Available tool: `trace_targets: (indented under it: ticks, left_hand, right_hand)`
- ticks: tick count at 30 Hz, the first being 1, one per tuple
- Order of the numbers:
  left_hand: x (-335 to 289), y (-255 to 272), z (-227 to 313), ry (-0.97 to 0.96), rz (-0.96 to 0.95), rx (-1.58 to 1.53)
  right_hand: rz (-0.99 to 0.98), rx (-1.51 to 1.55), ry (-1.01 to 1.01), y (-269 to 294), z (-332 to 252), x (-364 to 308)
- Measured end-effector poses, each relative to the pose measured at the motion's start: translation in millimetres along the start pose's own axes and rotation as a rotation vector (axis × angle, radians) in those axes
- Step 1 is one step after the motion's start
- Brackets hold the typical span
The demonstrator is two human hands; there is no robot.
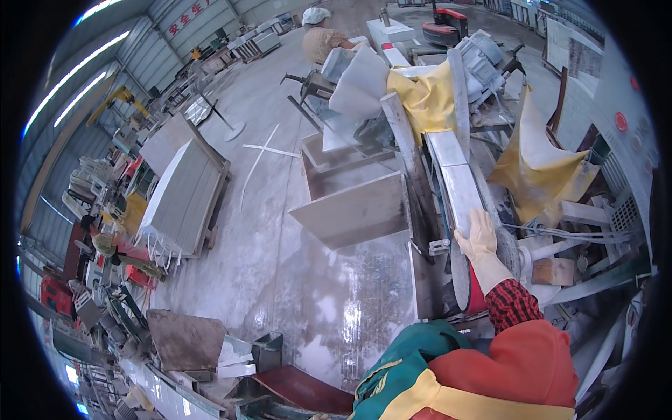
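Resting the gloved right hand (478,239), spread open and gripping nothing, on the near end of a pale strip (460,196) right of centre in the frame. Probably steadying or feeding it along the belt (460,276); calling next for even, flat pressure clear of moving edges. Counting perhaps two strips end to end, the joint being faint, plus two yellow sheets (428,98), at upper centre and right. Cannot tell the left hand's state, out of view.
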State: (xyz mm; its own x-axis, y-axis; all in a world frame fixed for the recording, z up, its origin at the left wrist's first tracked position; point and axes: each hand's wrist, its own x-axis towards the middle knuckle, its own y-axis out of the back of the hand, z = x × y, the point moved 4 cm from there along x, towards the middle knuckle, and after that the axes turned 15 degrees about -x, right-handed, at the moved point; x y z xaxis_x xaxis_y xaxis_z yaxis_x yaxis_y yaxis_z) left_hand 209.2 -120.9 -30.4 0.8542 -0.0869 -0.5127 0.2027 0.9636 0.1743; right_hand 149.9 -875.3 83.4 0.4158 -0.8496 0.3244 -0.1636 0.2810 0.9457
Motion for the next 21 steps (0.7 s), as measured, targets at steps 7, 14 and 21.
trace_targets:
  ticks: [7, 14, 21]
  left_hand:
    - [-21, -37, 73, 0.122, 0.060, -0.282]
    - [4, -29, 52, 0.107, 0.027, -0.286]
    - [15, -20, 23, 0.145, 0.042, -0.332]
  right_hand:
    - [-0.181, 0.028, -0.026, 29, 5, -44]
    - [-0.245, -0.065, -0.050, 38, 15, -72]
    - [-0.284, -0.128, -0.237, 36, -6, -41]
